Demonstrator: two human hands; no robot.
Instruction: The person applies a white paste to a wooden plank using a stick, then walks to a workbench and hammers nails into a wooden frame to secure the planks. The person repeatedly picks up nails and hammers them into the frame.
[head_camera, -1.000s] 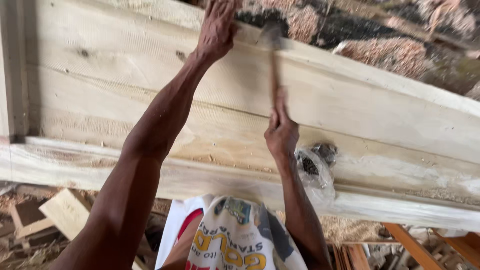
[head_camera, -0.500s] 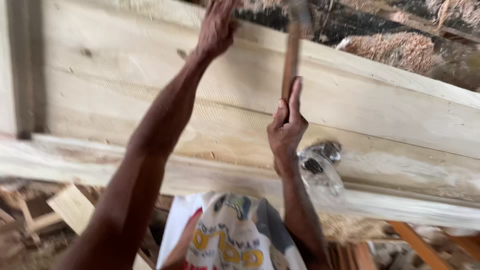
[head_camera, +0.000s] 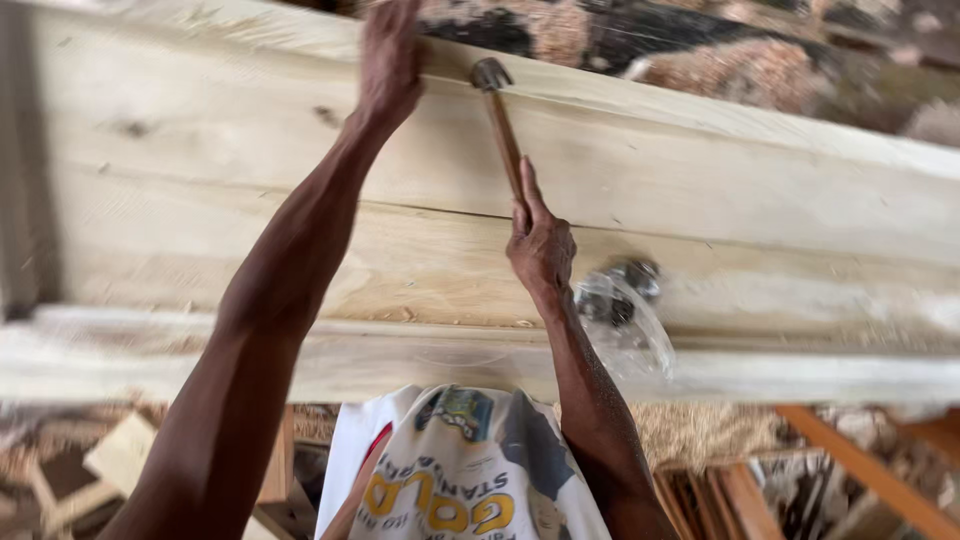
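Gripping the hammer (head_camera: 497, 110) low on its wooden handle, the right hand (head_camera: 540, 245) is closed; the steel head touches the far plank edge (head_camera: 700, 110). It looks top-heavy and stiff, best held near the handle's end. Left hand (head_camera: 390, 60) presses on that edge, fingers hidden.

Layout: planks across the frame, both hands on their far side.

Stacked planks (head_camera: 700, 190) span the view from 9 to 3 o'clock. The left hand (head_camera: 388, 62) rests on the far top edge at 12 o'clock. The hammer (head_camera: 500, 115) lies just to its right, head on that same edge, handle running toward 6 into the right hand (head_camera: 540, 245). A plastic bag (head_camera: 622, 320) sits on the planks at the right hand's 4 o'clock. Wood offcuts (head_camera: 110, 460) lie below the planks at 8 o'clock.
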